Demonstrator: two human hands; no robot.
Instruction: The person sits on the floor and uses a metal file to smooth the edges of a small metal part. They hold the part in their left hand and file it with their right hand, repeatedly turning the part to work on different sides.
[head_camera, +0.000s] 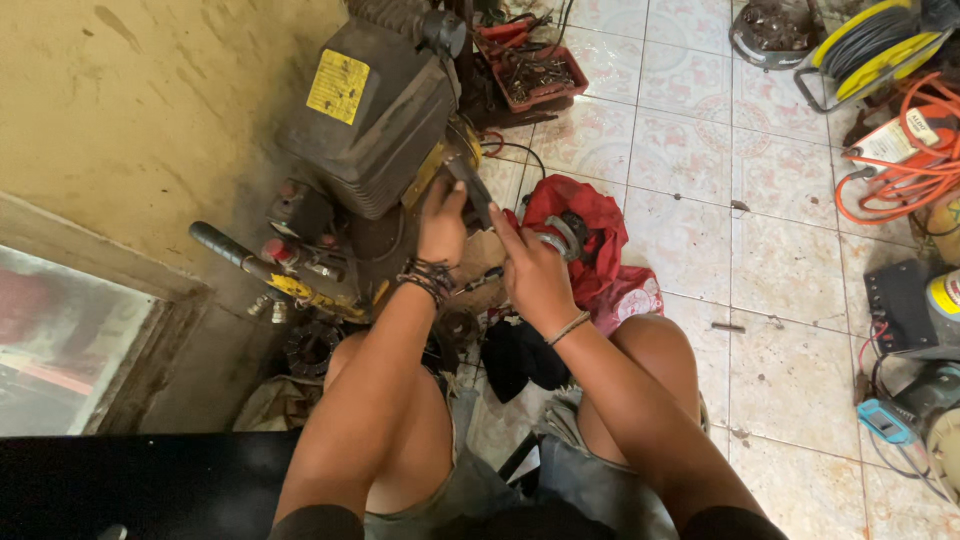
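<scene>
A grimy dark engine unit (375, 115) with a yellow label stands on the tiled floor against a yellow wall. My left hand (441, 222) grips a dark part at the engine's lower right edge, fingers closed around it. Beside it my right hand (528, 268) holds a dark tool (470, 188) that angles up to the same spot on the engine. A red cloth bag (590, 245) with metal parts on it lies just behind my right hand. My knees frame the lower middle of the view.
A red tray of tools (530, 65) sits beyond the engine. A yellow cable reel (870, 40) and orange cord (905, 170) lie at the far right, with a blue device (885, 420) and black box (900, 305) below. A black-handled bar (235, 250) juts left.
</scene>
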